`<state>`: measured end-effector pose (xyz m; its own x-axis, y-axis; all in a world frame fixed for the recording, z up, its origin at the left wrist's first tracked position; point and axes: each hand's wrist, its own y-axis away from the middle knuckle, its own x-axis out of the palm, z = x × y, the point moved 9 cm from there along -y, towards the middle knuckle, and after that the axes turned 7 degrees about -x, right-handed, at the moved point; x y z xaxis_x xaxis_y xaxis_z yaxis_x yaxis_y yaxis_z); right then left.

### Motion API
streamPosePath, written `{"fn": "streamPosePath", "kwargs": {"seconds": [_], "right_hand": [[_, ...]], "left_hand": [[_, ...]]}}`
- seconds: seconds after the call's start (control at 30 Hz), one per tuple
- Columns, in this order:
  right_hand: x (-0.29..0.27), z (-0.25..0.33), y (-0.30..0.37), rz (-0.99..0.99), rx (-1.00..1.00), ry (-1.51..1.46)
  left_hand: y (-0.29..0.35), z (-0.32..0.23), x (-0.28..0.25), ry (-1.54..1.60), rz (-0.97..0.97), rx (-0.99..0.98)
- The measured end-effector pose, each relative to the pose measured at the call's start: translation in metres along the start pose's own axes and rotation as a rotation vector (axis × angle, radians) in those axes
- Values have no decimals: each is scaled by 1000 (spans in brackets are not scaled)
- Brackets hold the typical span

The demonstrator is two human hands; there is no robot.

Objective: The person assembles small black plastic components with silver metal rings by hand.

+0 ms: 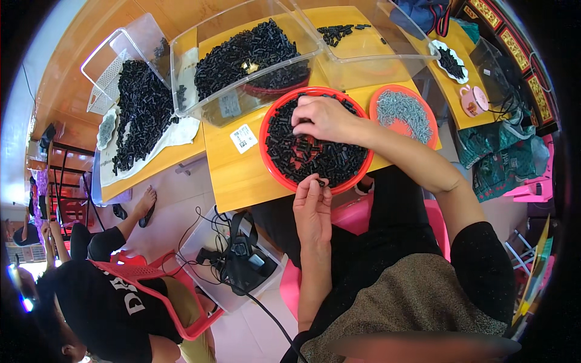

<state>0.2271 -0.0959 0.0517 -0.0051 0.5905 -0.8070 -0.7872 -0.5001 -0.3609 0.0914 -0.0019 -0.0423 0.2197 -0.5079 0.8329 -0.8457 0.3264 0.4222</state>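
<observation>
Yellow counter (236,175): the biggest thing in my feed; fills the upper middle of the view, in front of the wearer;
Left counter (158,176): stands beside it; a black heap (142,109) of small parts spreads there over white cloth (172,136);
Co-worker (115,302): seated at lower left, black top, on a red chair (196,327); well apart from the work I am watching;
Clear tub (215,115): toward the far side of the yellow counter; a broad mass of similar black parts inside;
White bin (192,245): on the floor, left of the wearer; holds black cables and gear, too tangled for me to sort;
Red basin (264,145): at the counter's near edge; short black pieces (287,121) crowd it, thinner in the middle, where I can see red bottom;
Orange-red dish (399,127): just right of the basin; grey screws (411,109) lie around a bare patch;
Right grip (324,118): bare hand, over the basin, fingers curled down at the pieces; tips hidden, so I cannot tell whether they are together or clamped on anything;
Left grip (313,209): bare hand at the basin's near rim, fingers upward; thumb and fingertips together, clamped on one small black piece (321,182);
Pink mug (474,100): far right, near a white plate (463,75) of black parts;
White card (244,138): flat on the counter, left of the basin;
Small black piece: between the left fingertips; detail too fine for me
</observation>
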Motion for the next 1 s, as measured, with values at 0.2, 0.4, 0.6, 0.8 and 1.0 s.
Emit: {"fn": "streamPosePath", "kwargs": {"seconds": [0.2, 0.4, 0.6, 0.8, 1.0], "right_hand": [[-4, -1, 24, 134, 73, 48], [15, 11, 34, 243, 128, 103], [26, 1, 32, 297, 110, 355], [10, 20, 26, 154, 65, 11], [14, 7, 22, 195, 83, 113]], "left_hand": [[0, -1, -1, -6, -4, 11], [-2, 1, -5, -59, -34, 10], [0, 1, 0, -3, 5, 7], [1, 0, 1, -22, 8, 21], [1, 8, 7, -79, 56, -37]]}}
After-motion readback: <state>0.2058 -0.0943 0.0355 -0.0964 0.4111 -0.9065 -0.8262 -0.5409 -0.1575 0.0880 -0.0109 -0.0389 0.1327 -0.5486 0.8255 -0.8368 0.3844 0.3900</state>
